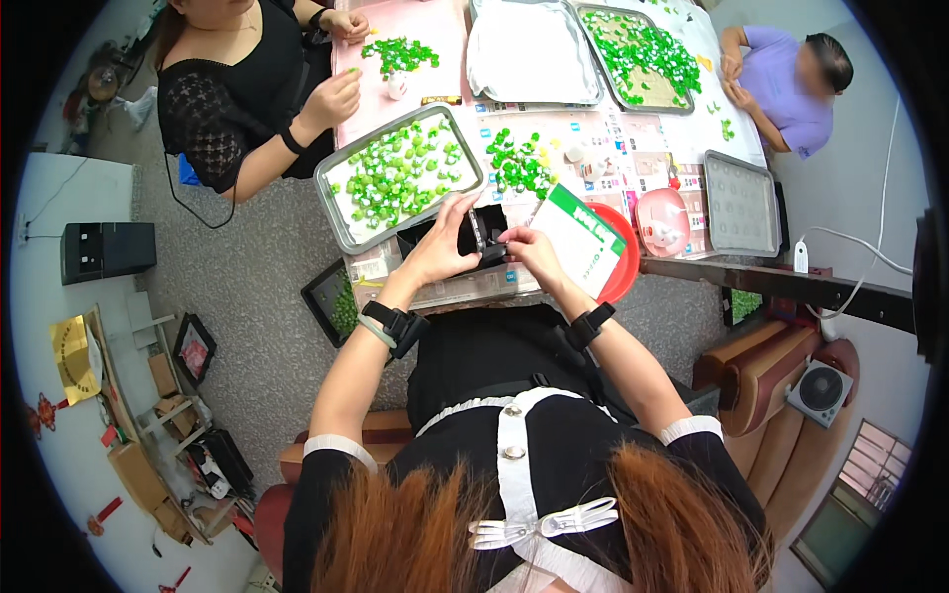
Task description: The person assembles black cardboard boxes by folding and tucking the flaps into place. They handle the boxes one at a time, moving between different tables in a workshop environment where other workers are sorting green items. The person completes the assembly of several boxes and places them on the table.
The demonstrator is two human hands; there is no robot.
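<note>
At the near edge of the table, my left hand (443, 245) is closed on a slim dark phone (478, 228), which shows edge-on. My right hand (532, 253) pinches a small black piece (496, 251) against the lower end of the phone; its exact kind is too small to make out. Below both hands is a black thing (427, 237), partly hidden by my left hand. Left of my hands a metal tray (343, 219) holds many small green and white pieces. More loose green pieces (518, 164) lie on the table just beyond the phone.
A green and white sheet (581, 237) lies over a red basin (623, 259) to my right. Near it are a pink dish (662, 221) and a grey tray (741, 206). Further trays stand at the back. One person sits far left, another far right.
</note>
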